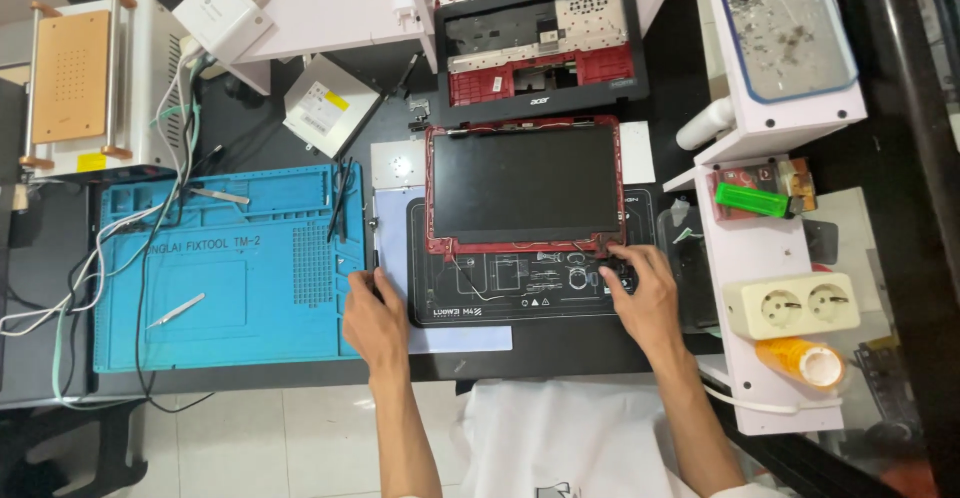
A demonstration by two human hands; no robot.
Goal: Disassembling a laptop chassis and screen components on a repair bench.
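Observation:
A red-framed laptop screen panel [525, 183] lies face up on a black work mat [520, 293] in the middle of the desk. My right hand [640, 293] has its fingers on the panel's lower right corner, near the hinge. My left hand [372, 318] rests on the left edge of the black mat, beside the blue mat, with fingers bent; whether it holds a small thing I cannot tell. Behind the panel lies the laptop's black and red base shell [540, 43], stripped open.
A blue silicone repair mat [230, 268] with tweezers [175, 310] lies at the left. A heating machine [85, 83] stands at the far left, an optical drive [325, 103] behind. A white shelf at the right carries a socket strip [790, 305], a green lighter [752, 200] and an orange tape roll [805, 358].

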